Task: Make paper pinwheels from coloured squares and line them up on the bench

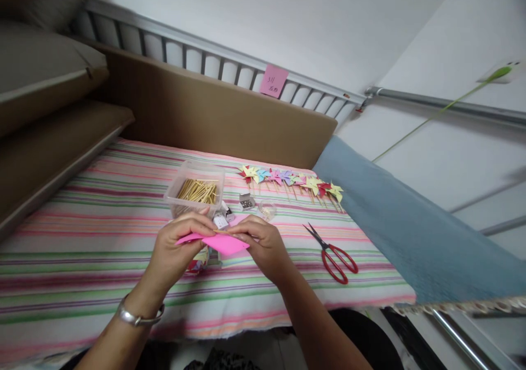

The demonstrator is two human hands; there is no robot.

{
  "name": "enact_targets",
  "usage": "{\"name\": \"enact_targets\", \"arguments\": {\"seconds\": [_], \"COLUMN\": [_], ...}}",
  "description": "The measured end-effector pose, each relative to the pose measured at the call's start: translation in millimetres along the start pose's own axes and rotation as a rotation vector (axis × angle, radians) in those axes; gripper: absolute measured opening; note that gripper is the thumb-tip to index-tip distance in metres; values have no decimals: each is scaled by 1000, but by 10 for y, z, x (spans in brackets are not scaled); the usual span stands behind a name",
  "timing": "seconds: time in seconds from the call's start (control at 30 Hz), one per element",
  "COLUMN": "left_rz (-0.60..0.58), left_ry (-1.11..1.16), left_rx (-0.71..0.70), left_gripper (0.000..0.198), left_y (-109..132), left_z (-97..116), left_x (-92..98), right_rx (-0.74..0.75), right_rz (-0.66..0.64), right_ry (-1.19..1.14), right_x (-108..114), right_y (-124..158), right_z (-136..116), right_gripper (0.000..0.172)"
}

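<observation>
**Pink paper pinched between both hands above the striped surface**

Pink paper [224, 244] is a folded piece held just above the striped surface [82, 238], near centre, with a thin stick [221, 231] lying along its top edge. Left hand [178, 246] is closed in a pinch on the paper's left end, thumb on top, fingers curled under. Right hand [265, 244] is pinched shut on the right end where the stick meets the paper, fingertips pointing left. Probably held off the cloth so both hands can work the fold and stick together. Both forearms come in from the near edge and angle inward; wrists slightly bent, palms turned toward each other. Bracelet [137, 316] on the left wrist.

Just behind the hands: clear plastic box [196, 190] of sticks, open top, within easy reach. Right of it a small box of pins [246, 200], contents too small to be sure, and a small clear item I can't identify. Far right of centre, a row of finished paper pinwheels [293, 180] in mixed colours, laid side by side, well apart from the hands. Red scissors [335, 255] lie to the right of the right hand, blades open, pointing far-left. More coloured scraps sit under the left hand, mostly hidden. Blue cloth [402, 233] to the right; pink sticky note [273, 80] on the far rail.
</observation>
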State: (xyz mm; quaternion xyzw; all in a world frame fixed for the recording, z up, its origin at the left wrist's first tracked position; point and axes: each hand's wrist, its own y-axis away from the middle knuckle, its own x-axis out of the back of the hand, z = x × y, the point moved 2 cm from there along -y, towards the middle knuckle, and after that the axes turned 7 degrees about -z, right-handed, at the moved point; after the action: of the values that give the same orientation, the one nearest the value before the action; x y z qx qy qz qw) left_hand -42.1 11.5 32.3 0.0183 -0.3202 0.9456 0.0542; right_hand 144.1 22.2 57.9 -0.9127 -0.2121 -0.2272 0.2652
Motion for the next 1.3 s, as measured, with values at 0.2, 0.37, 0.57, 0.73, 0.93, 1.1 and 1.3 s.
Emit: {"name": "enact_targets", "arguments": {"seconds": [0.2, 0.37, 0.57, 0.73, 0.93, 1.1, 1.3], "left_rz": [18, 15, 31, 53, 228, 289, 264], "left_ry": [1, -10, -10, 33, 217, 352, 388], "left_rx": [-21, -30, 0, 183, 501, 633, 649], "left_gripper": [2, 3, 4, 7, 20, 32, 45], "left_y": [11, 12, 16, 3, 2, -20, -58], "left_z": [-4, -23, -33, -60, -288, -338, -321], "left_x": [10, 2, 3, -21, -16, -80, -166], "right_rx": [13, 6, -23, -94, -290, -344, -451], "right_rz": [13, 12, 3, -25, -30, -40, 17], "right_ry": [14, 4, 2, -4, 98, 193, 99], "right_x": [-16, -19, -24, -23, 35, 27, -36], "right_y": [8, 16, 10, -19, 89, 254, 353], "right_z": [-5, 6, -5, 24, 266, 430, 506], "right_gripper": [16, 16, 18, 18, 9, 6, 7]}}
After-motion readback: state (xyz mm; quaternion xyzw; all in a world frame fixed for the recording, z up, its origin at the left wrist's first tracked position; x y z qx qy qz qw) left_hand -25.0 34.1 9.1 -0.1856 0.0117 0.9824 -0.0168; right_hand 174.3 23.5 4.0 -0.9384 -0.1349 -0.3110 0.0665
